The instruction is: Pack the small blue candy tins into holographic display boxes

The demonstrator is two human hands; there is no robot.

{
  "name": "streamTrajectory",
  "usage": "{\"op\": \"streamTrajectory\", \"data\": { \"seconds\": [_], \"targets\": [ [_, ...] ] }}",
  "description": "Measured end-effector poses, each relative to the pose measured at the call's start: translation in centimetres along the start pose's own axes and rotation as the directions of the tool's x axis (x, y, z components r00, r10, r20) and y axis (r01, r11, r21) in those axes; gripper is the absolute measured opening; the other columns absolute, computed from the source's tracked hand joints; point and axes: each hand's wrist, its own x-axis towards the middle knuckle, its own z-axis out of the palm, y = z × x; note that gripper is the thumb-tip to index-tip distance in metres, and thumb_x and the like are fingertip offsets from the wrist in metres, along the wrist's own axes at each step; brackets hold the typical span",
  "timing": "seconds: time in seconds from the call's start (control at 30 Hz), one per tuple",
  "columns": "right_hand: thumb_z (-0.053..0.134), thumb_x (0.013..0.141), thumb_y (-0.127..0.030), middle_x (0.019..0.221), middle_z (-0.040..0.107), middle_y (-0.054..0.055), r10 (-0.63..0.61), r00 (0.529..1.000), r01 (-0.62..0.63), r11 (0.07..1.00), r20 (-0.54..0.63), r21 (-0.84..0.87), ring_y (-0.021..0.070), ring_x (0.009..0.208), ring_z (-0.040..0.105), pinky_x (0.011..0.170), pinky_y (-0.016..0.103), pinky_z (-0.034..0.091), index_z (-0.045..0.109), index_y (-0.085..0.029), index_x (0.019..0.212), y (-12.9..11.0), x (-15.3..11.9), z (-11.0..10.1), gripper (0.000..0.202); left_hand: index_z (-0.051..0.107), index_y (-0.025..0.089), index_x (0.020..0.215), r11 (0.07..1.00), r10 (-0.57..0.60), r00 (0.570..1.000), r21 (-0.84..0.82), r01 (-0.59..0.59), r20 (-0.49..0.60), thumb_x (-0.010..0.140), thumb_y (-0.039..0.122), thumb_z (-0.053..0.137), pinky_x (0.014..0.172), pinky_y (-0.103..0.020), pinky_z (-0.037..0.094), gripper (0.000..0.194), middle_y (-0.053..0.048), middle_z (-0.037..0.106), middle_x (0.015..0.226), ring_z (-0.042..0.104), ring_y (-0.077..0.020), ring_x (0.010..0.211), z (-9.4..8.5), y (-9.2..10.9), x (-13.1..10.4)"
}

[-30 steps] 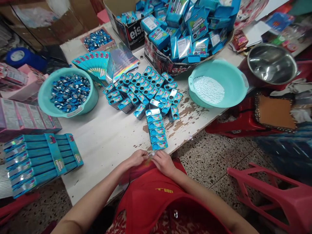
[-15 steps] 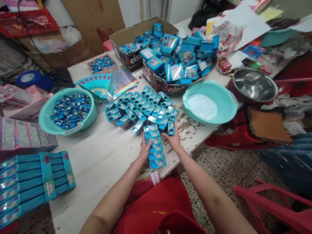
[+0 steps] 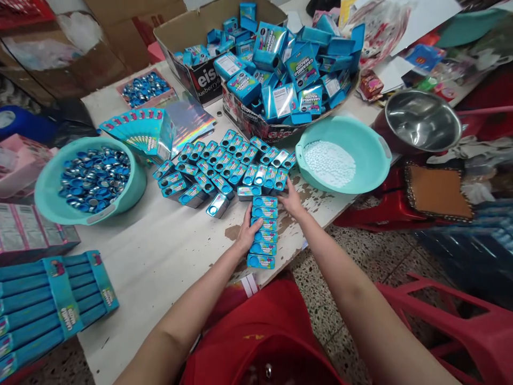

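Tin row nudged R vs prev, L hand half-open against its side, R hand likewise by clustered tins.

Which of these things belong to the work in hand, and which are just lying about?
Seemingly in use:
row of blue tins, at the left hand
clustered tins, near the right hand
probably the white pellets

Seemingly lying about:
steel bowl
brown pad

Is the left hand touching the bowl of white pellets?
No, the left hand is against the row of blue boxes, not that bowl.
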Motion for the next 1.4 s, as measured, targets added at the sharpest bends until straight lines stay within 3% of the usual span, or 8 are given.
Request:
{"op": "streamTrajectory", "data": {
  "seconds": [0.17, 0.3, 0.4, 0.47, 0.6, 0.83, 1.1, 1.4],
  "targets": [
    [0.058, 0.071, -0.033, 0.128, 0.047, 0.018, 0.309, 0.878, -0.258, 0.949, -0.367, 0.182, 0.0230, 0.101, 0.057, 0.080, 0.039, 0.051, 0.043, -0.011, 0.126, 1.1, -5.7, -3.1, 0.060, 0.021, 0.027, 0.143, 0.995, 0.076, 0.997, 0.060, -0.077, 0.007, 0.080, 0.053, 0.053, 0.110, -0.036, 0.026, 0.075, -0.003, 0.028, 0.149, 0.028, -0.0233, 0.135, 2.6, -0.9, 1.7],
    [0.054, 0.076, -0.041, 0.109, 0.055, 0.011, 0.340, 0.690, -0.285, 0.939, -0.639, 0.193, 0.0173, 0.090, 0.058, 0.074, 0.034, 0.051, 0.045, -0.016, 0.113, 0.8, -15.5, -3.8, 0.046, 0.031, 0.023, 0.137, 0.985, 0.058, 0.997, 0.166, -0.050, -0.042, 0.085, 0.057, 0.038, 0.103, -0.034, 0.033, 0.063, -0.008, 0.037, 0.143, 0.038, -0.0213, 0.128, -0.4, -0.2, 0.4],
    [0.058, 0.075, -0.045, 0.084, 0.060, 0.004, 0.352, 0.821, -0.346, 0.933, -0.449, 0.098, 0.0156, 0.076, 0.057, 0.071, 0.031, 0.050, 0.055, -0.016, 0.091, -0.1, -22.8, -2.9, 0.033, 0.055, 0.017, 0.108, 0.892, -0.118, 0.988, 0.447, 0.063, 0.097, 0.080, 0.058, 0.046, 0.087, -0.032, 0.042, 0.051, -0.008, 0.061, 0.110, 0.055, -0.0212, 0.101, -5.9, 0.3, -4.2],
    [0.058, 0.076, -0.045, 0.077, 0.061, 0.003, 0.374, 0.899, -0.365, 0.927, -0.227, 0.080, 0.0159, 0.071, 0.058, 0.067, 0.031, 0.050, 0.057, -0.017, 0.085, -0.7, -26.1, -1.7, 0.029, 0.059, 0.017, 0.095, 0.766, -0.365, 0.892, 0.630, 0.125, 0.266, 0.074, 0.055, 0.055, 0.074, -0.028, 0.042, 0.044, -0.004, 0.064, 0.091, 0.056, -0.0187, 0.083, -8.9, -0.1, -8.2],
    [0.060, 0.078, -0.035, 0.097, 0.064, 0.008, 0.236, 0.957, -0.234, 0.972, 0.168, -0.027, 0.0198, 0.087, 0.061, 0.076, 0.033, 0.051, 0.061, -0.019, 0.098, -1.8, -27.8, 0.5, 0.025, 0.058, 0.018, 0.080, 0.561, -0.511, 0.801, 0.827, 0.037, 0.311, 0.080, 0.035, 0.046, 0.062, -0.023, 0.035, 0.021, -0.001, 0.060, 0.074, 0.053, -0.0152, 0.070, -9.2, -2.1, -13.5],
    [0.051, 0.085, -0.020, 0.094, 0.066, 0.007, 0.054, 0.918, 0.075, 0.949, 0.392, -0.306, 0.0204, 0.091, 0.059, 0.082, 0.034, 0.049, 0.064, -0.020, 0.100, -1.9, -25.9, 0.9, 0.020, 0.057, 0.018, 0.080, 0.403, -0.459, 0.816, 0.901, -0.159, 0.350, 0.085, 0.028, 0.037, 0.060, -0.025, 0.031, 0.023, -0.006, 0.062, 0.076, 0.055, -0.0192, 0.072, -4.7, -2.4, -11.3],
    [0.053, 0.087, -0.025, 0.110, 0.062, 0.011, -0.189, 0.844, 0.492, 0.645, 0.501, -0.585, 0.0249, 0.098, 0.052, 0.080, 0.039, 0.042, 0.059, -0.022, 0.117, -2.8, -26.3, 2.0, 0.031, 0.059, 0.016, 0.074, 0.454, -0.365, 0.854, 0.871, -0.186, 0.372, 0.088, 0.035, 0.037, 0.059, -0.024, 0.031, 0.033, -0.003, 0.060, 0.068, 0.053, -0.0160, 0.067, -5.8, -3.8, -10.1],
    [0.054, 0.087, -0.023, 0.115, 0.061, 0.009, -0.334, 0.795, 0.595, 0.591, 0.506, -0.544, 0.0233, 0.109, 0.046, 0.092, 0.039, 0.033, 0.060, -0.018, 0.106, -2.1, -27.3, 2.6, 0.021, 0.062, 0.016, 0.075, 0.535, -0.375, 0.865, 0.840, -0.093, 0.334, 0.084, 0.033, 0.039, 0.059, -0.023, 0.031, 0.030, -0.002, 0.061, 0.070, 0.051, -0.0149, 0.066, -6.0, -4.2, -9.5]
  ]
}}
